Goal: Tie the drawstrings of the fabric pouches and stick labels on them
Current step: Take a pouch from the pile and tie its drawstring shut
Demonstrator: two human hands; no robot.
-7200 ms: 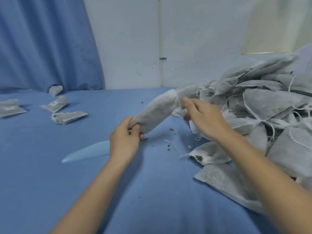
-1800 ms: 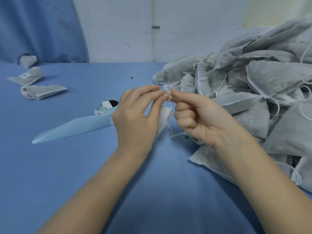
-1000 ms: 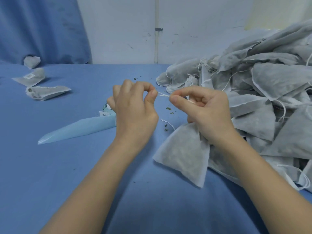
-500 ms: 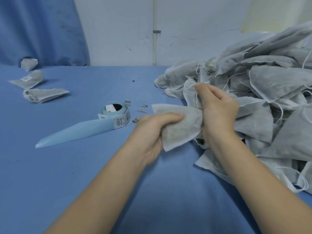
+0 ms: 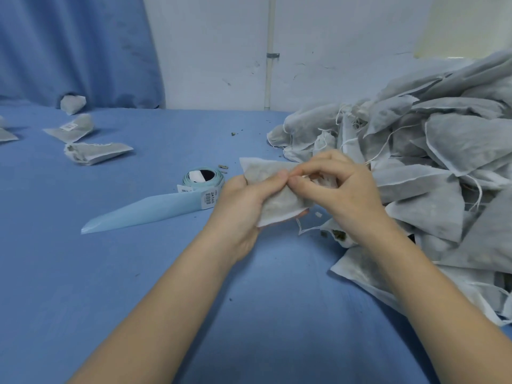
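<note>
Blue cloth covers the tabletop (image 5: 83, 286), and 2 bare forearms reach over it from the near edge. Just beyond them the left hand (image 5: 243, 203) cradles 1 grey fabric pouch (image 5: 277, 195) from below, thumb pressed along its top face and fingers curled under it. The right hand (image 5: 343, 189) sits at the pouch's gathered mouth, forefinger and thumb pinched together on it, the other fingers curled; whether they hold the drawstring itself or only the cloth cannot be told. A loose white string (image 5: 303, 230) trails on the cloth just under the pouch.

To do this step well, I judge the left hand should keep the pouch body steady while the right draws the string snug against the neck before knotting, so no dried filling spills; crumbs (image 5: 234, 133) already dot the cloth. The label goes on only after the knot holds.

Left of the hands lies the label roll (image 5: 203, 180), its pale blue backing strip (image 5: 144, 213) running out toward the near left, 1 barcode label (image 5: 208, 197) showing at the roll. Right of the hands rises the heap of untied pouches (image 5: 429, 151), strings dangling. Farther left lie several finished pouches (image 5: 97, 152), 1 bearing a white label (image 5: 68, 126). Behind stand a blue curtain (image 5: 74, 48) and a white wall (image 5: 318, 45) with a pipe (image 5: 268, 51).
</note>
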